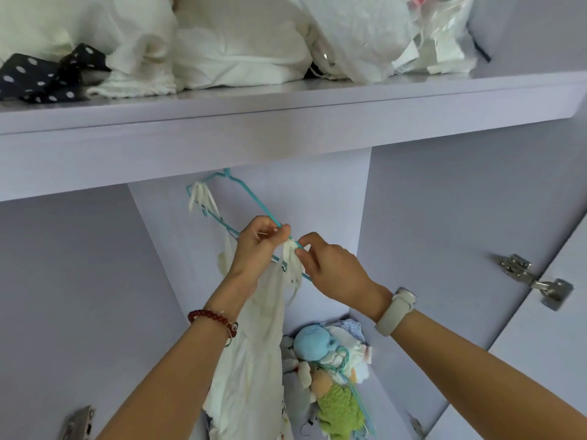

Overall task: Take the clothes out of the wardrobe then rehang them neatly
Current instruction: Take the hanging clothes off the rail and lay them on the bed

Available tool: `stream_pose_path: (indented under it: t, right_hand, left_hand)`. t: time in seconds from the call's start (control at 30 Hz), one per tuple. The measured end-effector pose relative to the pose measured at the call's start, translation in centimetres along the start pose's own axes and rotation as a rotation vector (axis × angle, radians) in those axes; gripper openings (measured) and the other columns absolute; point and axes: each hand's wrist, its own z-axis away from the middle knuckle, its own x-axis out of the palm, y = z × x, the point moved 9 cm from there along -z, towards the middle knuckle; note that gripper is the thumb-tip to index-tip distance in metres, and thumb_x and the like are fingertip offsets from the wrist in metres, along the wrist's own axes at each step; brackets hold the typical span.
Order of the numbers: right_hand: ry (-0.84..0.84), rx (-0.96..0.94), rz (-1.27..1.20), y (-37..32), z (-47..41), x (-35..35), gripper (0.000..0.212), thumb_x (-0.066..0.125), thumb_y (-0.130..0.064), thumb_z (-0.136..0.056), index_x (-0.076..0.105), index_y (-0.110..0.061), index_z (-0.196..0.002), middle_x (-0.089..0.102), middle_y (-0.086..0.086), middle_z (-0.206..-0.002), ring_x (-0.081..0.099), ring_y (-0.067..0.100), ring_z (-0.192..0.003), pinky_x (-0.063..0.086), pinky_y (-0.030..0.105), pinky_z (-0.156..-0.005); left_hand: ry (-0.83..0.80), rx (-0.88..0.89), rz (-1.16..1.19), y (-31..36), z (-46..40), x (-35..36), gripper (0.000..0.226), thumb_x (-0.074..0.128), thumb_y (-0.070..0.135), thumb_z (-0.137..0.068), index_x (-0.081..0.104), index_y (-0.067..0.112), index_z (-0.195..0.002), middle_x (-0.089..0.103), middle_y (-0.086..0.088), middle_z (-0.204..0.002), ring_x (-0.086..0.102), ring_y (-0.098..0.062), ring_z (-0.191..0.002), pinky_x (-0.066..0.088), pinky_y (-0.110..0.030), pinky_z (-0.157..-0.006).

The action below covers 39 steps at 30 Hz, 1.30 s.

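Both hands work at a teal hanger (251, 198) inside the wardrobe: the left hand (254, 246) and right hand (330, 268) each pinch the white dress's (254, 344) strap (290, 255) in a narrow grip.

White garment (254, 338) hangs limp from teal wire hanger (244, 198), hooked up under the wardrobe (95, 281) shelf, tilted. One white strap (200, 195) looped at hanger's far end, other strap (290, 255) at near end.

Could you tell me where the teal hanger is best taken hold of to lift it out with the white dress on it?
Probably the bare upper arm of the teal hanger just below its hook, from the front: both ends carry tied straps of the white dress.
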Motion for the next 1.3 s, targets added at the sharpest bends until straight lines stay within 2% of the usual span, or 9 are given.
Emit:
stream_pose_path:
  t: [0.23, 0.43, 0.53, 0.6, 0.7, 0.77, 0.83, 0.97, 1.3]
  right_hand:
    - [0.188, 0.052, 0.119, 2.9, 2.2, -1.2, 0.030, 0.030, -0.027, -0.098, 0.051, -0.009, -0.109, 0.066, 0.011, -0.085, 0.060, 0.035, -0.075, 0.030, 0.029, -0.061]
    - [0.296, 0.050, 0.087, 7.1, 6.3, -4.0, 0.041, 0.030, -0.027, -0.092, 0.063, -0.002, -0.095, 0.063, 0.015, -0.060, 0.058, 0.037, -0.053, 0.033, 0.028, -0.053]
    - [0.287, -0.010, 0.098, 8.4, 8.5, -5.5, 0.056, 0.022, -0.035, -0.096, 0.065, -0.001, -0.087, 0.061, 0.012, -0.054, 0.056, 0.033, -0.044, 0.039, 0.028, -0.047]
    - [0.280, -0.039, 0.126, 9.0, 9.9, -6.3, 0.069, 0.013, -0.045, -0.096, 0.065, -0.002, -0.083, 0.061, 0.008, -0.052, 0.054, 0.029, -0.039, 0.043, 0.027, -0.042]
    - [0.281, -0.009, 0.214, 10.9, 12.4, -7.6, 0.069, 0.010, -0.046, -0.096, 0.065, -0.006, -0.082, 0.062, 0.004, -0.056, 0.056, 0.025, -0.042, 0.044, 0.024, -0.043]
    - [0.253, 0.093, 0.261, 13.4, 14.3, -8.4, 0.054, 0.022, -0.038, -0.097, 0.066, -0.009, -0.087, 0.067, 0.004, -0.068, 0.062, 0.027, -0.056, 0.042, 0.024, -0.051]
    - [0.196, 0.254, 0.244, 16.4, 16.1, -8.7, 0.026, 0.042, -0.022, -0.094, 0.066, -0.013, -0.096, 0.068, 0.002, -0.086, 0.064, 0.030, -0.075, 0.038, 0.024, -0.060]
    - [0.090, 0.420, 0.190, 18.5, 19.0, -7.3, 0.022, 0.048, -0.027, -0.093, 0.060, -0.018, -0.108, 0.064, -0.001, -0.104, 0.061, 0.025, -0.092, 0.041, 0.028, -0.071]
    - [0.364, 0.426, 0.404, 17.7, 31.5, -11.3, 0.036, 0.037, -0.025, -0.090, 0.063, -0.003, -0.077, 0.058, 0.005, -0.065, 0.056, 0.025, -0.052, 0.037, 0.022, -0.044]
  left_hand:
    - [-0.052, 0.024, -0.198, -1.3, 1.0, 2.8, 0.008, 0.059, 0.015, -0.089, 0.063, 0.018, -0.083, 0.055, -0.008, -0.101, 0.050, -0.010, -0.081, 0.041, -0.011, -0.072]
    - [0.382, 0.206, -0.633, -0.7, 0.4, -2.8, 0.049, 0.055, 0.028, -0.091, 0.041, 0.014, -0.135, 0.040, -0.014, -0.138, 0.031, -0.032, -0.129, 0.026, -0.047, -0.104]
    - [0.172, 0.215, -0.939, -2.9, -2.0, -2.1, 0.060, 0.042, 0.036, -0.096, 0.015, 0.020, -0.147, 0.011, -0.007, -0.155, 0.003, -0.028, -0.142, 0.007, -0.051, -0.110]
    - [-0.030, 0.180, -1.073, -5.4, -3.4, -0.7, 0.049, 0.033, 0.036, -0.098, 0.022, 0.027, -0.145, 0.017, -0.001, -0.155, -0.001, -0.025, -0.143, -0.002, -0.053, -0.111]
    - [-0.246, 0.229, -0.972, -7.2, -3.1, 1.7, 0.029, 0.035, 0.022, -0.099, 0.055, 0.014, -0.119, 0.061, -0.005, -0.121, 0.046, -0.030, -0.123, 0.022, -0.049, -0.106]
    - [-0.276, 0.354, -0.912, -6.6, -1.4, 3.3, 0.021, 0.042, 0.017, -0.097, 0.060, 0.007, -0.100, 0.069, -0.009, -0.097, 0.062, -0.035, -0.089, 0.043, -0.036, -0.073]
    - [-0.236, 0.502, -0.935, -5.0, 0.9, 4.8, 0.017, 0.049, 0.015, -0.094, 0.064, 0.007, -0.093, 0.070, -0.009, -0.083, 0.063, -0.035, -0.071, 0.036, -0.026, -0.054]
    - [-0.246, 0.666, -0.850, -3.2, 5.5, 7.8, 0.023, 0.050, 0.019, -0.088, 0.070, 0.006, -0.086, 0.070, -0.010, -0.073, 0.061, -0.032, -0.053, 0.042, -0.029, -0.050]
    - [-0.603, 0.603, -0.750, -6.1, 14.2, 16.2, 0.012, 0.057, 0.008, -0.090, 0.066, 0.004, -0.084, 0.064, -0.007, -0.073, 0.057, -0.030, -0.061, 0.044, -0.035, -0.056]
